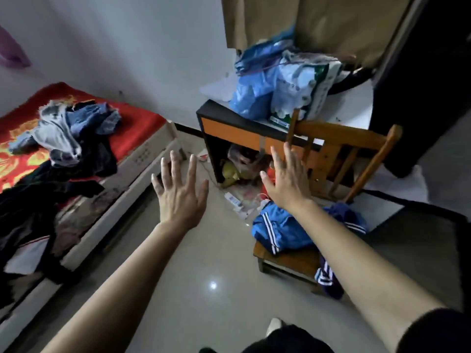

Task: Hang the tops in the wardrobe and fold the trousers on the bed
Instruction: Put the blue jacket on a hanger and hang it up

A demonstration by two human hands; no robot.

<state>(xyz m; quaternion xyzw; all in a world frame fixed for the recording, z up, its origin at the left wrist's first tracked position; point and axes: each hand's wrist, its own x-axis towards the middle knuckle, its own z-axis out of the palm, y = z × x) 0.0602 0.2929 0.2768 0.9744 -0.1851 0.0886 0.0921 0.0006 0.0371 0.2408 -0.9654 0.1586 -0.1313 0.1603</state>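
Left hand: the left hand (pixel 181 192) is stretched out in front over the floor (pixel 204 256), back toward the camera, fingers straight and fanned apart, holding nothing.
Right hand: the right hand (pixel 288 179) is also held out, fingers straight and close together with the thumb out to the side, empty; it shows in front of the wooden chair (pixel 341 154).
Clothes on the bed: a heap of grey and blue clothes (pixel 71 128) lies on the red blanket of the bed (pixel 142 126) at left; dark garments (pixel 38 194) spill from it over the bed's near edge.
Clothes on the chair: a blue garment with white stripes (pixel 280 230) is bundled on the chair seat, under the right forearm, with one part hanging off the front.
Counter: a dark-topped counter (pixel 229 117) with an orange front stands against the wall beyond the chair, bearing blue plastic bags (pixel 252 95) and a pack of paper rolls (pixel 303 90).
Under the counter: jumbled small items, too blurred to name.
Right edge: a tall dark cabinet (pixel 420 98); I cannot tell whether it is the wardrobe.
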